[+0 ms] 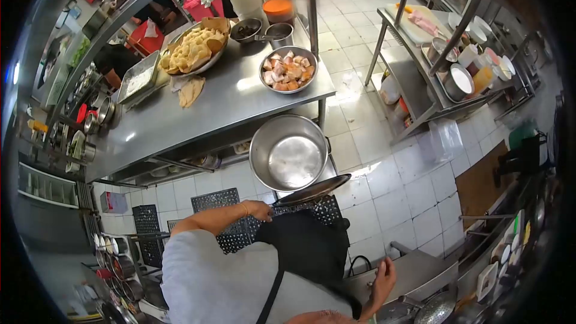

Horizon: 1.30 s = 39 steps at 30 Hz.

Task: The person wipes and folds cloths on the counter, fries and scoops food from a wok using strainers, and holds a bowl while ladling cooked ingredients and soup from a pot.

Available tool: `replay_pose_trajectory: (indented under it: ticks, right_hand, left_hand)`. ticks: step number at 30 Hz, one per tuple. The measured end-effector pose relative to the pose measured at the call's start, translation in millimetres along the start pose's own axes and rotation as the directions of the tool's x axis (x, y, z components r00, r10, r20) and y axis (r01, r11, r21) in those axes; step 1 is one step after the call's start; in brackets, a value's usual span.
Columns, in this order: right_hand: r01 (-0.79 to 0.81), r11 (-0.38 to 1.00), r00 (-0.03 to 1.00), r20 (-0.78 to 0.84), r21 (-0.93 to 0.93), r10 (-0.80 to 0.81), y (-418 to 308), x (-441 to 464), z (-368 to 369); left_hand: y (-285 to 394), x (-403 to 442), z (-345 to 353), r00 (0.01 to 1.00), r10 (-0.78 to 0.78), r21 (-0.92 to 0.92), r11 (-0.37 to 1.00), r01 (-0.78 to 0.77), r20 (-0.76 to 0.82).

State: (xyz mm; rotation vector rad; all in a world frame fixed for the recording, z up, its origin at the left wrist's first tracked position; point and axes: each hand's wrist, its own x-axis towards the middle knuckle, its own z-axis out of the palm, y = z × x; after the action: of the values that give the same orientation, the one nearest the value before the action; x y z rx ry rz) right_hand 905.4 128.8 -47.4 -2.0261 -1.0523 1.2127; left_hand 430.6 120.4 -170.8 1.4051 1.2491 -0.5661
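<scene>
My left hand [258, 210] is closed on the handle end of a dark pan [315, 190], which is tilted beside the near rim of a large steel pot [259, 155]. The pot's inside shows bare metal. My right hand [384, 279] is off to the right, above a steel surface, with its fingers partly curled and nothing visible in it. A steel bowl of raw meat chunks [288, 69] sits on the counter [198, 111] beyond the pot.
A large bowl of pale dough pieces [192, 50], a tray of white stuff [139, 78] and an orange-lidded container [278, 9] stand on the counter. At right is a steel table [414, 60]. Black mats [216, 201] lie on the tiles. People stand at the upper left.
</scene>
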Motion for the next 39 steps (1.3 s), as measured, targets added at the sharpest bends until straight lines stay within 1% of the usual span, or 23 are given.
replay_pose_trajectory:
  ticks: [4,6,8,10,12,19,20,21,22,23,24,25,26,28,29,30,31,32,34,35,36,38,39]
  right_hand:
    - [0.132,0.978,0.987,0.065,0.160,-0.144,-16,54,-19]
    - [0.145,0.975,0.987,0.046,0.169,-0.155,-24,76,-28]
    - [0.226,0.961,0.964,0.104,0.157,-0.244,-28,97,-35]
    - [0.231,0.968,0.967,0.087,0.101,-0.239,-33,110,-40]
    - [0.247,0.968,0.964,0.092,0.053,-0.251,-31,122,-39]
    - [-0.055,0.998,0.992,0.115,0.030,0.051,33,156,-38]
    - [-0.063,0.998,0.991,0.118,-0.032,0.066,49,158,-39]
    - [-0.040,0.998,0.993,0.110,-0.052,0.045,72,162,-37]
    - [-0.013,0.998,0.995,0.100,-0.068,0.020,98,168,-33]
    - [-0.024,0.984,0.988,0.144,-0.179,0.050,124,174,-32]
    - [-0.025,0.958,0.981,0.179,-0.287,0.079,146,182,-32]
    - [-0.023,0.966,0.985,0.160,-0.259,0.066,163,186,-29]
    - [-0.019,0.973,0.988,0.142,-0.231,0.053,174,189,-28]
    - [-0.164,0.924,0.933,0.250,-0.345,0.258,181,198,-36]
    - [-0.202,0.881,0.907,0.258,-0.429,0.333,181,199,-43]
    - [-0.232,0.828,0.878,0.256,-0.510,0.404,176,208,-47]
    - [-0.249,0.817,0.871,0.249,-0.520,0.423,169,219,-46]
    - [-0.254,0.818,0.876,0.235,-0.515,0.420,159,228,-46]
    - [-0.264,0.825,0.886,0.211,-0.500,0.412,141,244,-39]
    - [-0.270,0.831,0.891,0.200,-0.486,0.407,129,253,-35]
    - [-0.274,0.836,0.897,0.186,-0.475,0.401,117,263,-31]
    - [-0.284,0.846,0.905,0.165,-0.451,0.392,96,280,-22]
    - [-0.288,0.851,0.909,0.155,-0.438,0.387,85,289,-17]
  left_hand:
    - [13,49,43,0.981,0.141,-0.219,0.961,-0.168,-0.130]
    - [51,37,43,0.990,-0.049,-0.335,0.942,0.002,-0.133]
    - [42,53,54,0.998,0.044,-0.396,0.916,-0.062,-0.054]
    - [71,38,39,0.977,-0.211,-0.582,0.797,0.164,-0.014]
    - [75,34,28,0.976,-0.218,-0.483,0.852,0.201,0.021]
    - [92,25,-64,0.883,-0.434,-0.133,0.879,0.458,0.177]
    - [102,19,-103,0.883,-0.456,-0.198,0.860,0.470,0.112]
    - [74,27,-124,0.924,-0.375,-0.419,0.853,0.312,-0.076]
    - [72,23,-173,0.895,-0.405,-0.364,0.875,0.320,-0.186]
    - [80,17,-225,0.781,-0.566,-0.455,0.787,0.417,-0.264]
    - [102,5,-281,0.606,-0.481,-0.255,0.869,0.423,-0.633]
    - [100,-6,-321,0.301,-0.315,-0.246,0.938,0.245,-0.900]
    - [99,-12,-365,-0.024,-0.353,-0.354,0.934,0.041,-0.935]
    - [94,-43,-453,-0.312,-0.296,-0.287,0.955,-0.076,-0.903]
    - [96,-59,-494,-0.494,-0.111,-0.081,0.993,-0.082,-0.862]
    - [66,-54,-529,-0.744,-0.062,-0.068,0.997,-0.023,-0.666]
    - [120,-78,-543,-0.727,-0.130,0.036,0.977,-0.208,-0.674]
    - [117,-81,-556,-0.737,-0.141,0.033,0.976,-0.216,-0.661]
    - [108,-82,-579,-0.455,-0.434,-0.132,0.820,-0.557,-0.777]
    - [106,-71,-588,-0.637,-0.329,0.020,0.880,-0.475,-0.697]
    - [117,-70,-590,-0.639,-0.332,0.023,0.877,-0.481,-0.694]
    - [136,-71,-584,-0.448,-0.564,-0.079,0.678,-0.730,-0.694]
    - [123,-62,-589,-0.545,-0.497,0.006,0.735,-0.678,-0.676]
